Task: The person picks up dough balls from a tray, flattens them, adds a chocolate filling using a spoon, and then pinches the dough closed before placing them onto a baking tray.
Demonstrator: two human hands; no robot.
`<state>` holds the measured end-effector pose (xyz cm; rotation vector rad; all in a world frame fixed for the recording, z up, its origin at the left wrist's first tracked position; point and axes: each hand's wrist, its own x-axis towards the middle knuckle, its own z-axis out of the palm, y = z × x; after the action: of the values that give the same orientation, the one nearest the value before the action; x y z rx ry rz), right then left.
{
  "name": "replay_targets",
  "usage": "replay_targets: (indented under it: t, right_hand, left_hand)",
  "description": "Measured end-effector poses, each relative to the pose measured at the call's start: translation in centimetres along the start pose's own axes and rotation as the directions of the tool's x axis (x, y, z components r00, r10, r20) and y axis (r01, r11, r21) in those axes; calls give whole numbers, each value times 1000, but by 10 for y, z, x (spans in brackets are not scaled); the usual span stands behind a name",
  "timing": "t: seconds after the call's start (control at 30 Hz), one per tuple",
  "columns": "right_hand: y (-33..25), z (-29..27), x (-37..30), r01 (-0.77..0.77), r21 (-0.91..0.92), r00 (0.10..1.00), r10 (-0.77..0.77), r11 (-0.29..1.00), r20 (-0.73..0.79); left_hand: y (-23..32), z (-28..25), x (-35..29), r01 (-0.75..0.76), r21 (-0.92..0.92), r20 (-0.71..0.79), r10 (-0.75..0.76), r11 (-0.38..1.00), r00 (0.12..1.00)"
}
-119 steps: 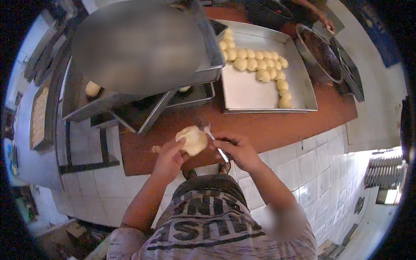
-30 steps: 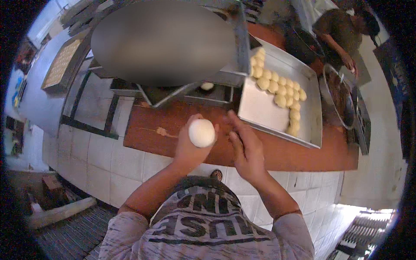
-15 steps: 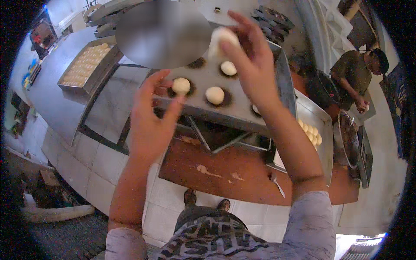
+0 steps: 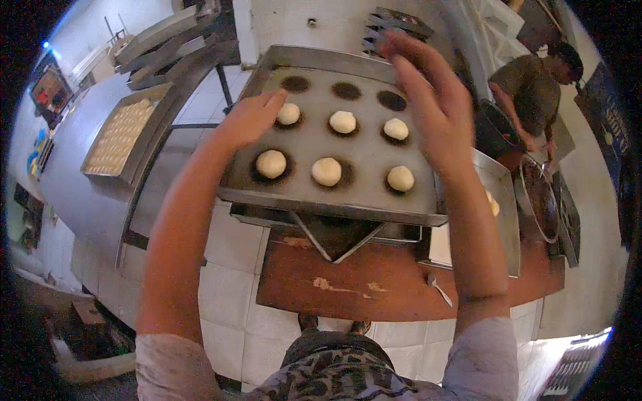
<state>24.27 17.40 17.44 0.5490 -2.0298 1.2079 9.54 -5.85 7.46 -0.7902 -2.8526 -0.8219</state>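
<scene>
Left hand reaches in over the pan's left wall, fingers stretched out and close together, tips right by a dough ball; we see nothing gripped, and cannot tell whether the tips touch it. Right hand hangs over the right wall, fingers apart, thumb side toward the pan; we see nothing in its grasp. Both forearms rise along the pan's sides.

We count six dough balls in the pan, two rows of three, each on or beside a dark round stain. Three more stains show along the far end. Pan sits atop other pans, above a red-brown bench. We note a metal utensil on that bench, near its front edge.

To our right, a second pan, partly behind the right forearm, holds yellowish balls; beside it stands a round pot, with a co-worker beyond. To our left, a tray of many pale pieces rests on a metal bench.
</scene>
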Motion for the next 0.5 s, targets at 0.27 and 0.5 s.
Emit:
replay_targets:
  t: [0.27,0.5]
  right_hand:
    - [-20,-137,-231,-585,-304,798,600,752,-52]
    - [25,-150,-360,-427,-770,704,709,473,45]
  left_hand:
    - [-14,41,41,-75,244,221,20,967,975]
    - [12,26,25,-265,673,-195,511,690,837]
